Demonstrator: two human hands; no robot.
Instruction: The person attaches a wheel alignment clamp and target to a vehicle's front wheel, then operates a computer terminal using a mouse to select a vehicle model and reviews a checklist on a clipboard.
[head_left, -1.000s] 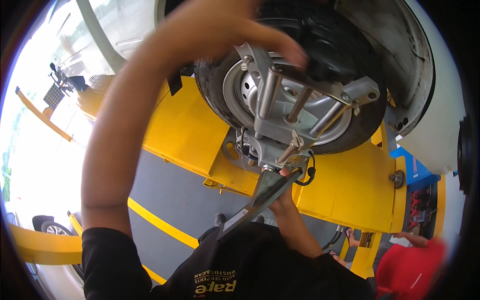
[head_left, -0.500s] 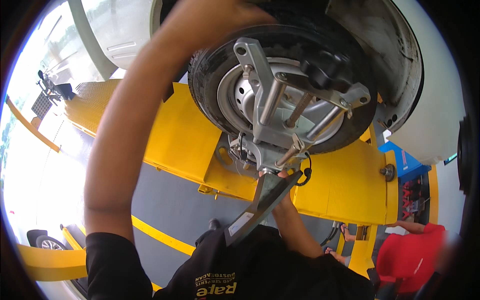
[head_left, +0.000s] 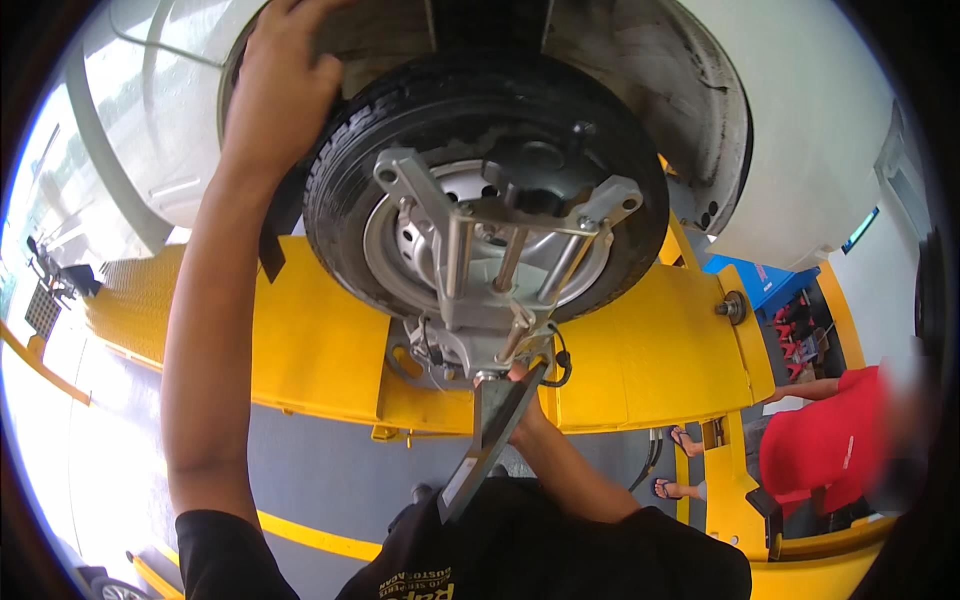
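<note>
A silver metal wheel clamp [head_left: 470, 300] with a black knob [head_left: 537, 170] is fixed across the rim of a black tire [head_left: 345, 200] on a raised white vehicle. From its lower end a grey, angled arm [head_left: 490, 430] points toward my chest. My left hand [head_left: 280, 95] is up at the edge of the wheel arch, left of the tire; its thumb stands apart, and some fingertips run out of the picture. Low down, my right hand [head_left: 522, 412] reaches up behind the grey arm and closes at the clamp's lower end; most of its fingers are hidden.
The wheel stands above a yellow lift platform [head_left: 680, 350]. A black cable [head_left: 562, 370] loops beside the clamp. At the right, a person in a red shirt [head_left: 820, 440] rests a hand near the platform's end. Behind is a blue cabinet [head_left: 765, 285]. Hoses [head_left: 650, 455] hang below the platform.
My left hand has moved from above the tire leftward to the wheel arch edge. The wheel and clamp now appear lower and further left in view. My right hand stays at the clamp's lower end.
</note>
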